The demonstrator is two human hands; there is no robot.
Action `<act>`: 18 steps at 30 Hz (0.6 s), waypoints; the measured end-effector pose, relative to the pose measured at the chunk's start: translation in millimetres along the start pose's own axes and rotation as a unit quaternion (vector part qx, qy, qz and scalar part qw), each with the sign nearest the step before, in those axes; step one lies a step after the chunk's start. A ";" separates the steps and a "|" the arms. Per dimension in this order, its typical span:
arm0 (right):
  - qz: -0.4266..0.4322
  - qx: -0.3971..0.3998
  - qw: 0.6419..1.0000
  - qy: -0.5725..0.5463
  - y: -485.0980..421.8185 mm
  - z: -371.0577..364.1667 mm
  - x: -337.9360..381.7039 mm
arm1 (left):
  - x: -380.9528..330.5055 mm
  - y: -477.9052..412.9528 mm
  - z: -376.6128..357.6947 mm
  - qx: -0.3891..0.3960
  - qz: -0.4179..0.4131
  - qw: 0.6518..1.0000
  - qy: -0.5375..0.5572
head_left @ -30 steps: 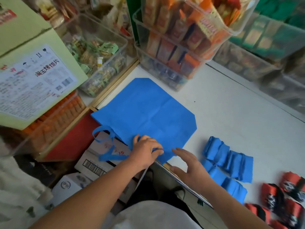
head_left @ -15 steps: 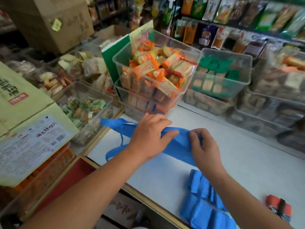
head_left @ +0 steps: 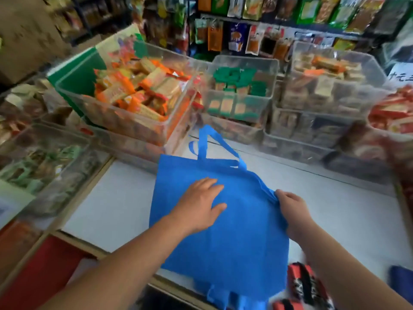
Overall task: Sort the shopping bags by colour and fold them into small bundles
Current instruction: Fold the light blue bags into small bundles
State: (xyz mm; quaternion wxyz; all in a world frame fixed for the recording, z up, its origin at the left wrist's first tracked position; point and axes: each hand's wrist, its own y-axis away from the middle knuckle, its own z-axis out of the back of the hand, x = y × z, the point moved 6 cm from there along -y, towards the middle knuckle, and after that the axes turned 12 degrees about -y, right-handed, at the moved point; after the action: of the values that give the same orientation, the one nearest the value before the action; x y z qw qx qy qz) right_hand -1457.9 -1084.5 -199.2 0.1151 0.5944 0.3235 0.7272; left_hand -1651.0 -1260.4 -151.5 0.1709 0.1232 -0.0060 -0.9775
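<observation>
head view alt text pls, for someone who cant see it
A blue shopping bag lies on a white counter, the person's left hand flat on it, right hand pinching its right edge. Behind stand clear snack bins.

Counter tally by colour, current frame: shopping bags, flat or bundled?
blue bag, spread flat: 1
red-and-black bundles: 2
total: 3 countable
The blue pieces at the near edge are mostly hidden; the dark blue thing at far right is too blurred to tell.
</observation>
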 end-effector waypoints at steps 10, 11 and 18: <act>0.033 -0.117 0.991 0.063 -86.7 49.3 -27.6 | 16.2 -18.3 -94.6 0.142 0.049 0.987 0.049; 0.072 -0.113 0.984 0.115 -84.6 49.0 -28.6 | 19.5 -14.7 -104.3 0.155 0.044 0.985 0.055; 0.231 0.115 0.893 0.369 0.2 -29.1 -123.7 | 89.5 48.6 -168.3 0.162 0.003 0.985 0.055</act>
State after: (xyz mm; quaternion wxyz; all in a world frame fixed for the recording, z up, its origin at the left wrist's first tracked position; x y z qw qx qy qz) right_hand -1452.1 -1162.6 -299.2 -0.2532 0.3501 0.2780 0.8579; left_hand -1675.5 -1331.1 -333.5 0.1516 0.2028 -0.1555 -0.9548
